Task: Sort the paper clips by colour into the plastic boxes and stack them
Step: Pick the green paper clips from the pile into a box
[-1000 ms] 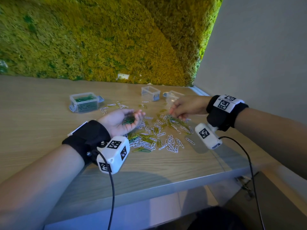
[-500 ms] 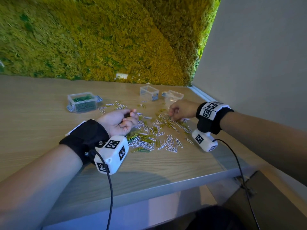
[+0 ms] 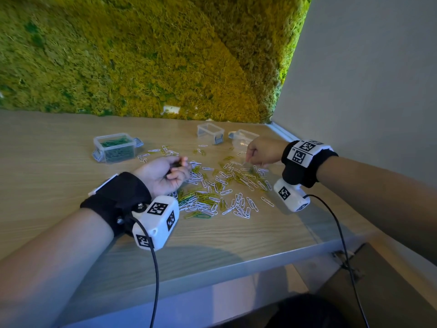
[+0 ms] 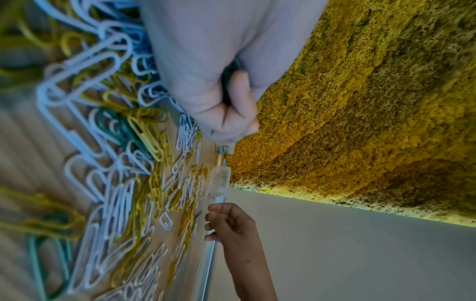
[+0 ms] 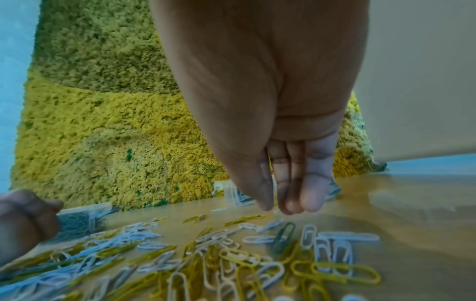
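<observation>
Mixed pile of paper clips [image 3: 220,185] spread mid-frame on table [image 3: 47,185]; green-filled box [image 3: 114,147] upper left, two empty boxes [image 3: 210,133] beyond. Left hand [image 3: 165,174], cupped open a second ago, now clenched round green clips [image 4: 228,81]. Right hand [image 3: 262,153] lowered to pile, fingertips [image 5: 291,205] bunched above a green clip [image 5: 283,236]; grasp cannot be told, green sorting judged unfinished.

head view high, wrist views low; all share paper clips [image 3: 220,185]
</observation>
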Demonstrator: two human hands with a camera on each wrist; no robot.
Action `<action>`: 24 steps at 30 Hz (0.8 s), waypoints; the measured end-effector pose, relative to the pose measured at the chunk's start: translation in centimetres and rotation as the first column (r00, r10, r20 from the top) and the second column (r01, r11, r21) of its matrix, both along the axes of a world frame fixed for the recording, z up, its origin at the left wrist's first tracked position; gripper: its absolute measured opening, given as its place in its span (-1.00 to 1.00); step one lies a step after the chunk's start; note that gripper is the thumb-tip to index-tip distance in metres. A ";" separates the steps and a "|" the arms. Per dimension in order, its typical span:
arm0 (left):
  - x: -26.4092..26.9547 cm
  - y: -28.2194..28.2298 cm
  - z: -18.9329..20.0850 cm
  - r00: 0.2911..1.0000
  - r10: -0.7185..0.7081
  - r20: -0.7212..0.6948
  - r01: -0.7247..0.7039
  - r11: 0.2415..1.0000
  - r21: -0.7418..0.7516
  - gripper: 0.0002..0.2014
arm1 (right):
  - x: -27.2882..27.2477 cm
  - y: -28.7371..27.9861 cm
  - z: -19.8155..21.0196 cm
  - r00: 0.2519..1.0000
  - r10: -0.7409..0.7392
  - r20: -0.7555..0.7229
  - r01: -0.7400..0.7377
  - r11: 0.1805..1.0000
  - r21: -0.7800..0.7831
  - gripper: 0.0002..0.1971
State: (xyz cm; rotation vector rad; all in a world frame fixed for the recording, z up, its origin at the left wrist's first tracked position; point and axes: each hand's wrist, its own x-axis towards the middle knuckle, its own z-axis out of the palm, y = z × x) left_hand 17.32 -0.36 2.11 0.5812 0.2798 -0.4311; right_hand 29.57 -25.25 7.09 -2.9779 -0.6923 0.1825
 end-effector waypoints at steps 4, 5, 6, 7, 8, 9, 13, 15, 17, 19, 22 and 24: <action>0.0 0.2 0.0 1.000 0.022 -0.004 -0.022 1.000 -0.021 -0.67 | 0.2 0.2 -0.5 0.999 -0.041 0.004 0.041 0.997 -0.060 -0.81; 0.1 0.3 0.0 1.000 0.031 -0.002 -0.031 0.999 -0.021 -0.68 | 0.3 0.2 -0.5 0.999 -0.050 -0.012 0.049 0.997 -0.065 -0.83; 0.0 0.3 0.1 0.999 0.035 0.002 -0.035 0.999 -0.024 -0.68 | 0.3 0.1 -0.5 0.998 -0.053 -0.037 0.051 0.997 -0.059 -0.82; 0.0 0.3 0.1 0.999 0.037 0.005 -0.037 0.999 -0.029 -0.68 | 0.4 0.1 -0.6 0.996 -0.053 -0.065 0.050 0.998 -0.042 -0.79; 0.0 0.4 0.2 0.999 0.040 0.006 -0.039 0.999 -0.036 -0.68 | 0.4 0.0 -0.7 0.995 -0.051 -0.090 0.050 0.999 -0.018 -0.78; 0.0 0.4 0.2 0.999 0.044 0.006 -0.043 0.998 -0.041 -0.68 | 0.3 0.0 -0.8 0.995 -0.041 -0.095 0.041 0.999 0.000 -0.80; 0.1 0.4 0.3 0.997 0.073 0.006 -0.073 0.997 -0.036 -0.69 | 0.3 0.3 -1.4 0.999 0.005 -0.043 -0.008 0.999 -0.052 -0.85; 0.0 0.4 0.4 0.997 0.071 0.017 -0.071 0.997 -0.010 -0.69 | 0.6 0.0 -1.4 0.998 -0.018 -0.058 0.012 0.995 -0.099 -0.76; -0.1 0.6 0.5 0.997 0.067 0.034 -0.068 0.997 0.036 -0.68 | 0.6 -0.3 -1.1 0.990 -0.065 -0.124 0.044 0.985 -0.166 -0.74; -0.3 0.6 0.7 0.997 0.063 0.047 -0.066 0.995 0.071 -0.66 | 0.4 -0.2 -0.4 0.991 -0.058 -0.122 0.021 0.958 -0.287 -0.77; -0.6 0.6 0.8 0.994 0.081 0.071 -0.088 0.989 0.115 -0.66 | -0.3 1.6 1.3 0.998 0.063 -0.005 -0.062 0.976 -0.209 -0.77; -0.7 0.7 0.8 0.994 0.084 0.075 -0.092 0.990 0.110 -0.64 | -1.8 4.1 2.1 0.987 0.152 -0.044 -0.144 0.978 0.149 -0.82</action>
